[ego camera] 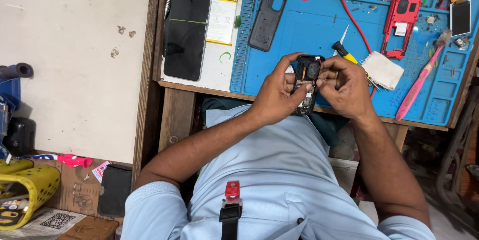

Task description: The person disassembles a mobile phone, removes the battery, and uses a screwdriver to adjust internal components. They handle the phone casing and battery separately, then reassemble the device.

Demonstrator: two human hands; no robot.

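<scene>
My left hand [277,90] grips a small opened black phone body [307,73] from its left side, over the near edge of the blue work mat [294,30]. My right hand [344,88] pinches at the phone's middle from the right; whatever lies between its fingertips is too small to tell. A yellow-handled screwdriver [345,52] lies on the mat just beyond my right hand, next to a white cloth [383,69].
On the mat lie a black back cover [268,19], a red phone frame [400,23], a pink toothbrush [420,83] and several small parts. A black phone screen [186,34] and a battery [221,20] rest left of the mat. A yellow shoe [25,190] sits on the floor.
</scene>
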